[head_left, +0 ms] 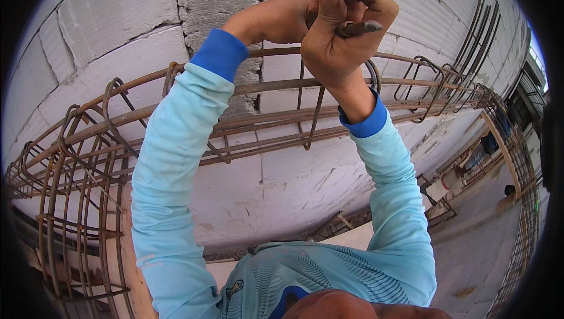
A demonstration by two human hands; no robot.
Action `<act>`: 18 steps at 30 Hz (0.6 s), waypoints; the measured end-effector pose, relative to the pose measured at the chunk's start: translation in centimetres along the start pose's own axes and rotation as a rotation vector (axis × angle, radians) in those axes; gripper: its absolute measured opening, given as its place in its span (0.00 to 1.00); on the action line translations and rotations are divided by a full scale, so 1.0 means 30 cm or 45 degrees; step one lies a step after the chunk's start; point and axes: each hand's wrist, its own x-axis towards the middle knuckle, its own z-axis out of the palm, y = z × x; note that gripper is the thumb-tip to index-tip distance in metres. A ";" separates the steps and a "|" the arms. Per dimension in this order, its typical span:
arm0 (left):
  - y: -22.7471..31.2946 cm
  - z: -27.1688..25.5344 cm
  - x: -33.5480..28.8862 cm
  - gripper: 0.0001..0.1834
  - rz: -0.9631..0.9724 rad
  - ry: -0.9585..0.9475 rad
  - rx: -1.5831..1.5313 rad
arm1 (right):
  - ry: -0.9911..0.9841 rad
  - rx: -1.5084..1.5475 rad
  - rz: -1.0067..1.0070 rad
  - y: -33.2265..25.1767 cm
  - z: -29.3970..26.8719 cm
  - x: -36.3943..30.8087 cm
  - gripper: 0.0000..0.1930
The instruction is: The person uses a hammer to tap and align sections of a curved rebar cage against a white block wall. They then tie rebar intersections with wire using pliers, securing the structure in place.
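Both my hands are raised in front of the block wall, close together above a rusty rebar cage [276,87]. My right hand [338,54] is closed around a pair of pincers [359,28]. Two dark metal handle ends stick out of the fist, while the jaws are hidden. Just to the left, my left hand [279,18] reaches in behind the right one. Its fingers are mostly covered, so whatever they hold does not show. The long top bars of the cage run right below both wrists.
A rough grey concrete column [220,1] stands between white blocks [120,1]. Upright rebars [479,39] rise at the far right. At the left, another rebar cage [76,219] goes down past a wooden board [134,260]. A timber [502,148] and a whitish bucket [437,189] are lower right.
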 end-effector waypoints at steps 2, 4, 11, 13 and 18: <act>-0.020 0.013 0.006 0.21 0.095 0.032 0.020 | 0.025 -0.111 0.044 0.008 -0.002 -0.015 0.10; -0.035 0.036 0.024 0.22 0.160 0.104 0.020 | 0.027 -0.195 0.189 0.007 -0.016 0.010 0.15; -0.028 0.064 0.058 0.25 -0.062 0.133 -0.032 | -0.556 0.134 1.016 -0.046 -0.121 0.297 0.31; -0.017 0.055 0.045 0.25 -0.032 0.124 -0.141 | -0.495 -0.090 0.766 -0.062 -0.089 0.267 0.25; -0.011 0.039 -0.053 0.16 0.278 0.049 0.096 | -0.232 -0.130 0.248 -0.137 -0.021 0.090 0.27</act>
